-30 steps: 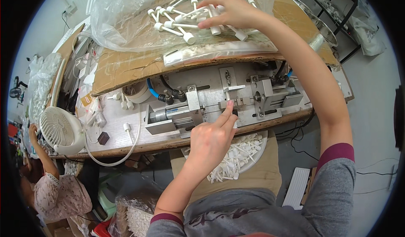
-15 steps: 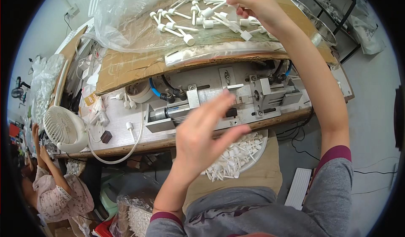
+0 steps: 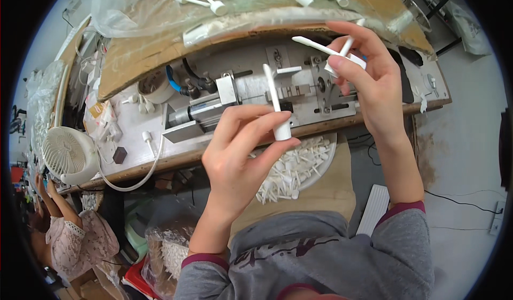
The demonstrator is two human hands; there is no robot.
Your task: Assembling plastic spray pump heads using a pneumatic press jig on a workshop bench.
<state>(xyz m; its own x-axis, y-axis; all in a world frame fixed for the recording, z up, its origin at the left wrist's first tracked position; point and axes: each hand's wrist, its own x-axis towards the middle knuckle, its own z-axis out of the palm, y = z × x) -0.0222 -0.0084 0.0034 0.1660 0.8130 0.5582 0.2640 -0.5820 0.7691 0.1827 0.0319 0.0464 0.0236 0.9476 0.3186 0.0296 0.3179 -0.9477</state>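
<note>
Between the thumb and fingers of my left hand (image 3: 232,158) is a white plastic cap with a long stem (image 3: 282,132), its cap low and its stem tip pointing up. My right hand (image 3: 377,89) is closed around a couple of similar white capped stems (image 3: 315,45); their stems stick out in different directions and the fingers partly hide the caps. Both hands are raised in front of a metal clamping fixture (image 3: 291,91) on the bench, the right one over its right end. Beneath my left hand, a white bowl (image 3: 331,161) full of small white stemmed pieces sits at my lap.
More capped stems (image 3: 218,7) lie on plastic sheeting over a cardboard sheet (image 3: 133,67) behind the fixture. A small white fan (image 3: 69,153), a curved hose (image 3: 133,186) and a dark block (image 3: 119,155) are at the bench's left. Another person (image 3: 80,241) works at far left.
My right hand has come down from the pile on the cardboard, bringing capped stems toward the fixture. My left hand, blurred before, now holds one capped stem upright. The view has shifted slightly.
</note>
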